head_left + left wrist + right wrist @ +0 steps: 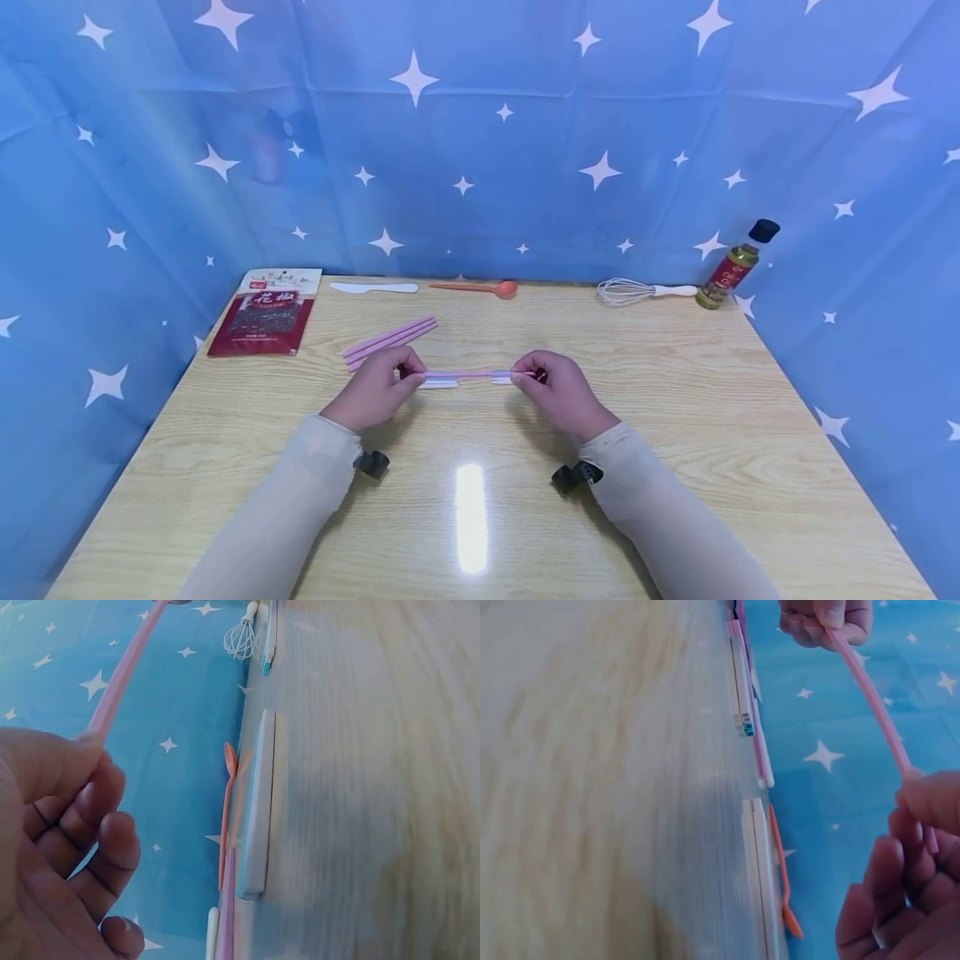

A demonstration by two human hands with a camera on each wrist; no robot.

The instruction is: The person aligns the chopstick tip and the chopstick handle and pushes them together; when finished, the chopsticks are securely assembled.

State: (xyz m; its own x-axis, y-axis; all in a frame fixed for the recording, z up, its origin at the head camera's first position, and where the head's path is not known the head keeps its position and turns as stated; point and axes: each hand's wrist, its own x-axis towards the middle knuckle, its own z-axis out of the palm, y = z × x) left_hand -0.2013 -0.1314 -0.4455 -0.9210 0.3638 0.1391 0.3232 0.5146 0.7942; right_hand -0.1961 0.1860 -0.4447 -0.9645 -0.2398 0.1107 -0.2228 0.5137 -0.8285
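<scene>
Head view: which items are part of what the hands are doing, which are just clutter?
In hand:
- pink strip, held at its ends by left hand and right hand
- white piece right under the strip

Lying about:
- pink sticks
- spice packet
- white spatula
- orange spoon
- whisk
- bottle

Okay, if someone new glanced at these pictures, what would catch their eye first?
Probably the two hands at mid-table, the left hand and right hand each pinching one end of a thin pink strip held just above the wooden table. Next, the blue star-printed cloth walling it in, and the red spice packet at far left.
</scene>
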